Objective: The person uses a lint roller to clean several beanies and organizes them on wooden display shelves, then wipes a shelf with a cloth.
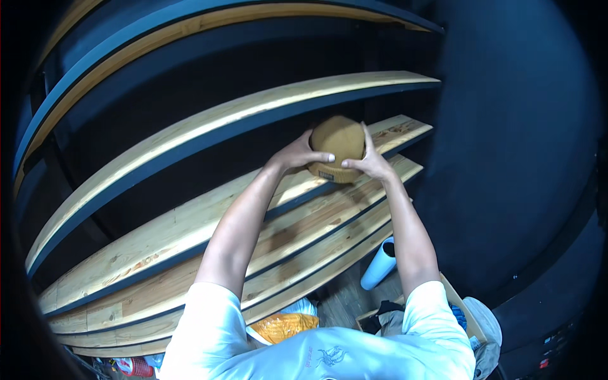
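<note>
Between my two hands is a mustard-brown knit beanie [338,138] with a ribbed cuff and a small dark label on its front edge. My left hand [300,154] grips its left side, thumb laid across the front. On the other side my right hand [372,159] holds it the same way, its thumb near the cuff. Both arms are stretched forward, and the beanie is held in front of a wooden shelf board [405,130] near that board's right end. Whether it touches the board I cannot tell.
Several long wooden shelves [190,215] with dark edges run along a black wall [506,126]. Below on the floor are a light-blue tube [380,266], an orange plastic-wrapped bundle [288,327], a cardboard box [465,304] with clothing, a grey cap [484,320] and a red basket [136,367].
</note>
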### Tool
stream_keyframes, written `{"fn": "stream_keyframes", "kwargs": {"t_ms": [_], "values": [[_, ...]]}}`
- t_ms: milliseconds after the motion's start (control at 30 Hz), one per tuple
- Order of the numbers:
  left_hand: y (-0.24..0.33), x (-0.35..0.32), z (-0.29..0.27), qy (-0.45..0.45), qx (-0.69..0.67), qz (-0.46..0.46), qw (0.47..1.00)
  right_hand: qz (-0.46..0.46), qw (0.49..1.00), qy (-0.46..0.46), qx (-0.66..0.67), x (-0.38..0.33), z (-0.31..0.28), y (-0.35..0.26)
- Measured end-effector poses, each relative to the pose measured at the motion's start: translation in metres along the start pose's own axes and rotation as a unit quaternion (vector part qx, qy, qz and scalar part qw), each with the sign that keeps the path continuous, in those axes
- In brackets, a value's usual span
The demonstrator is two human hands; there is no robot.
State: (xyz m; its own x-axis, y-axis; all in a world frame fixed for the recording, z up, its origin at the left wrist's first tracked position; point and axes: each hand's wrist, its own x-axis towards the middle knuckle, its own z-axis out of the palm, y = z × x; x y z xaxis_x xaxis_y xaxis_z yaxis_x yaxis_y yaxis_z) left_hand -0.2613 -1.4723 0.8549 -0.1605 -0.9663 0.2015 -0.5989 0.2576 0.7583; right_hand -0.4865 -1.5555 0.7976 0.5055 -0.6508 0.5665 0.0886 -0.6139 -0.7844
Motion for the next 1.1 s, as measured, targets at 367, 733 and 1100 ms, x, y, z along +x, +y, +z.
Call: {"fn": "stream_keyframes", "kwargs": {"t_ms": [367, 733, 1100], "values": [[-0.022, 0.010, -0.020, 0.014, 0.032, -0.067, 0.997, 0.112, 0.990, -0.035, -0.074, 0.043, -0.012, 0.016], [-0.030, 0.024, -0.011, 0.039, -0.048, -0.008, 0.998, -0.013, 0.997, 0.002, -0.070, 0.032, -0.014, 0.030], [-0.046, 0.007, -0.007, 0.011, 0.010, -0.002, 1.000, 0.043, 0.973, 0.019, -0.227, 0.001, -0.002, 0.016]]}}
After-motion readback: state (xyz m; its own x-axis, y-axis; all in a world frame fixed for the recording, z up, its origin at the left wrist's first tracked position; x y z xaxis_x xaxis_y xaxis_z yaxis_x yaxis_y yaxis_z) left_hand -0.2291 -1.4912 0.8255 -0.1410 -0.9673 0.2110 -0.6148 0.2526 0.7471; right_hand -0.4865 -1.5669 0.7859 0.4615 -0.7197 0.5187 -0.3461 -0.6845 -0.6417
